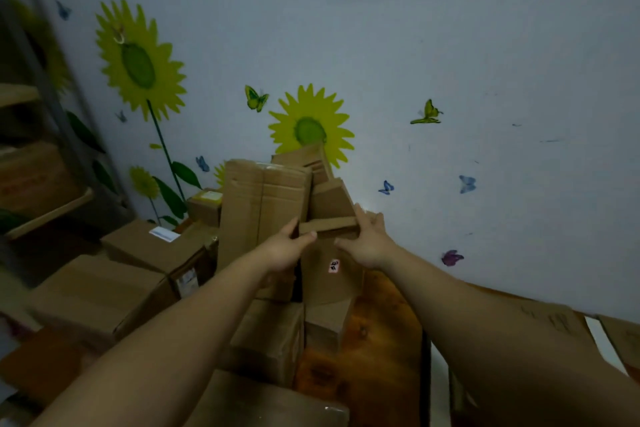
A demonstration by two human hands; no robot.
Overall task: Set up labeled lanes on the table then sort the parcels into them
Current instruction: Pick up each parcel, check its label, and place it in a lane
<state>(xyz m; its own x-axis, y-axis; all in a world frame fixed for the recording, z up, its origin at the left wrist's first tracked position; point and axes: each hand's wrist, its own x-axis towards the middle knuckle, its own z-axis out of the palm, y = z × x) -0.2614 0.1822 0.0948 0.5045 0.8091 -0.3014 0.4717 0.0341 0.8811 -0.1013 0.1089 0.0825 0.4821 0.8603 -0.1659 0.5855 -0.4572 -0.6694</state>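
Against the pale sunflower-stickered wall (450, 62), the left hand (287, 248) pinched and the right hand (367, 241) braced with straight fingers a small flat brown cardboard parcel (329, 227) atop stacked cardboard boxes (263, 204), likely steadying its lift.

Parcels (263, 204) on table (381, 340) — wall (450, 62) behind

sticker (333, 266) print too small to read; shelf (41, 204) at left blurred, cut by edge; left hand (287, 250) fingertips hidden behind small box (329, 228)
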